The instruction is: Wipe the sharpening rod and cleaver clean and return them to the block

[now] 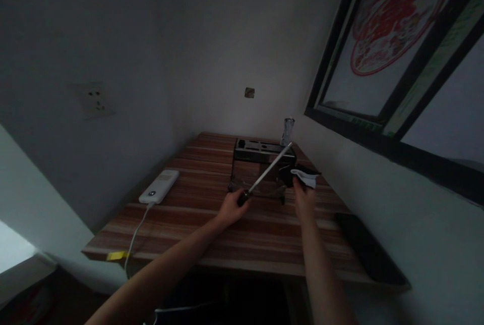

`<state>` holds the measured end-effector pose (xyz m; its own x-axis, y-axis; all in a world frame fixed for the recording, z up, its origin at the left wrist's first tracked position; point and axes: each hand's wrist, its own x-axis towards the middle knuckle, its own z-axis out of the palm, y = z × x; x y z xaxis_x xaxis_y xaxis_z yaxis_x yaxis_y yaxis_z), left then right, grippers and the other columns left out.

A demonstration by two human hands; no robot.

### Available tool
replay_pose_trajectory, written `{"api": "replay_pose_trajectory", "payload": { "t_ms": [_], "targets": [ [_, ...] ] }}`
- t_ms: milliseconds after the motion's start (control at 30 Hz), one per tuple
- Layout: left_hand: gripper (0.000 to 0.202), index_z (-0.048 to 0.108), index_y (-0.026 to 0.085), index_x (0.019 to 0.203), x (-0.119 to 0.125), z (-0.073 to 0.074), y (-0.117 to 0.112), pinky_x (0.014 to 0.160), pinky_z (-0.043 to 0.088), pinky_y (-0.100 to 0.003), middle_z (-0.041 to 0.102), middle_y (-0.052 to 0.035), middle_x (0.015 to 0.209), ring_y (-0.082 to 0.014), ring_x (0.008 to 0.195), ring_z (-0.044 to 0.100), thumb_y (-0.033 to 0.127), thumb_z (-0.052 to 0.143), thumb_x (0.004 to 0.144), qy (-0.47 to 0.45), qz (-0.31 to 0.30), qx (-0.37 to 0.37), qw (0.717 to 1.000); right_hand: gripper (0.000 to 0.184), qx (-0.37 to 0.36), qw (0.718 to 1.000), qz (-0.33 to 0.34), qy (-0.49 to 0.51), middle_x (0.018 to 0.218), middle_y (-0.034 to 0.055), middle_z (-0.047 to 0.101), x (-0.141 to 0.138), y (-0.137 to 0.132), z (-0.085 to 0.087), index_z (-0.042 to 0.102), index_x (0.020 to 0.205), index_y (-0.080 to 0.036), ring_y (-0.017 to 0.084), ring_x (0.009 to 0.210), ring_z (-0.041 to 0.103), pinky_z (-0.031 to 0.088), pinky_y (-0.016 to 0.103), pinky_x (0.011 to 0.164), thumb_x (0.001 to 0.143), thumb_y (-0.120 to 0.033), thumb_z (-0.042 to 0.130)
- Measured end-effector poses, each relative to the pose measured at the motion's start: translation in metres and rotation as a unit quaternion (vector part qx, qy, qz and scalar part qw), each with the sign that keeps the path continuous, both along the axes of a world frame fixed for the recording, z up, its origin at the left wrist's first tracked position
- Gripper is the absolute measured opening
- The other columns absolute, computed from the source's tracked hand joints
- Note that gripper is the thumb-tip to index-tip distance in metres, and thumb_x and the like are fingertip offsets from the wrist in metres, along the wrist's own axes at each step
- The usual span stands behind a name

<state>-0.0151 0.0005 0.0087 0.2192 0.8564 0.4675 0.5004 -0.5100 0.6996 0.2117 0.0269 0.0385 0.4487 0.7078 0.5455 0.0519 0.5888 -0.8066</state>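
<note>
My left hand (232, 207) is wrapped round the black handle of a honing steel (270, 166), whose long pale rod slants up to the right. In my right hand (302, 194) is a folded black-and-white cloth (305, 177), held to the right of the rod and apart from its tip. Behind both hands stands a knife block (260, 152) with a dark slotted top and see-through sides. Part of its right side is hidden by the cloth. A clear, patterned glass (288, 130) stands behind the block's right end.
The striped wooden table (196, 183) sits in a corner between walls. On its left lies a white power bank (161, 186) with a cable over the front edge. A dark flat phone-like slab (368, 247) lies at the right edge. A framed window (378, 118) is on the right wall.
</note>
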Motion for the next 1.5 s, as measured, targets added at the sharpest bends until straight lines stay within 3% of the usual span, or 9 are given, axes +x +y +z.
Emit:
{"api": "replay_pose_trajectory", "payload": {
  "t_ms": [133,300,433,633,800,1067,1300,1500],
  "targets": [
    [0.025,0.06,0.013,0.092,-0.001,-0.002,0.001,0.059,0.041,-0.019,0.063,-0.002,0.072,-0.0121,0.063,0.056,0.031,0.052,0.079,-0.032,0.026,0.005,0.999,0.03,-0.028,0.998,0.025,-0.058,0.089,0.0058,0.071,-0.008,-0.007,0.0,0.067,0.084,-0.019,0.023,0.088,0.064,0.047,0.041,0.086,0.061,-0.038,0.071],
    [0.026,0.06,0.014,0.096,-0.001,-0.003,0.002,0.063,0.042,-0.02,0.064,-0.0019,0.076,-0.0136,0.068,0.058,0.026,0.055,0.075,-0.044,0.039,0.003,0.998,0.034,-0.121,0.973,0.155,-0.118,0.085,0.0076,0.072,-0.032,-0.016,-0.009,0.067,0.081,-0.018,0.025,0.081,0.067,0.052,0.041,0.078,0.054,-0.037,0.077],
    [0.018,0.061,0.015,0.086,0.0,-0.001,0.0,0.062,0.041,-0.019,0.062,0.0006,0.07,-0.0127,0.065,0.056,0.016,0.053,0.07,-0.017,0.024,0.004,1.0,0.038,-0.146,0.954,0.226,-0.136,0.088,0.0078,0.072,-0.051,-0.023,-0.014,0.067,0.085,-0.018,0.025,0.084,0.067,0.054,0.039,0.078,0.053,-0.035,0.078],
    [0.024,0.061,0.016,0.089,0.003,0.0,-0.002,0.065,0.043,-0.02,0.066,-0.0016,0.078,-0.0153,0.072,0.061,0.011,0.053,0.067,-0.022,-0.004,-0.01,1.0,0.04,-0.134,0.958,0.218,-0.127,0.087,0.0077,0.072,-0.065,-0.028,-0.015,0.066,0.087,-0.018,0.025,0.081,0.068,0.056,0.037,0.073,0.054,-0.037,0.077],
    [0.035,0.059,0.016,0.099,0.003,-0.004,0.002,0.067,0.045,-0.023,0.068,-0.0045,0.086,-0.0191,0.079,0.064,0.008,0.054,0.066,-0.011,0.02,-0.056,0.998,0.037,-0.127,0.963,0.213,-0.109,0.087,0.0078,0.072,-0.07,-0.024,-0.022,0.065,0.087,-0.017,0.024,0.083,0.068,0.054,0.036,0.076,0.058,-0.037,0.075],
    [0.041,0.058,0.019,0.107,0.003,-0.006,0.001,0.07,0.047,-0.025,0.069,-0.005,0.092,-0.0198,0.083,0.064,0.013,0.06,0.066,0.017,0.04,-0.065,0.997,0.031,-0.12,0.968,0.185,-0.122,0.088,0.0077,0.072,-0.07,-0.017,-0.033,0.067,0.087,-0.017,0.023,0.084,0.067,0.052,0.037,0.08,0.062,-0.035,0.072],
    [0.026,0.06,0.017,0.101,0.006,-0.005,0.001,0.074,0.047,-0.026,0.068,-0.0072,0.093,-0.0201,0.085,0.063,0.023,0.055,0.077,0.114,0.027,-0.064,0.991,0.03,-0.141,0.977,0.143,-0.066,0.083,0.0067,0.072,-0.066,-0.013,-0.033,0.068,0.081,-0.017,0.024,0.08,0.067,0.052,0.037,0.077,0.058,-0.035,0.074],
    [0.026,0.059,0.018,0.103,0.003,-0.009,0.0,0.075,0.046,-0.027,0.068,-0.0089,0.096,-0.0223,0.089,0.064,0.031,0.049,0.083,0.154,0.0,-0.049,0.987,0.032,-0.143,0.968,0.191,-0.073,0.085,0.006,0.072,-0.067,-0.011,-0.036,0.068,0.083,-0.017,0.023,0.081,0.066,0.051,0.036,0.078,0.057,-0.034,0.076]
  ]
}}
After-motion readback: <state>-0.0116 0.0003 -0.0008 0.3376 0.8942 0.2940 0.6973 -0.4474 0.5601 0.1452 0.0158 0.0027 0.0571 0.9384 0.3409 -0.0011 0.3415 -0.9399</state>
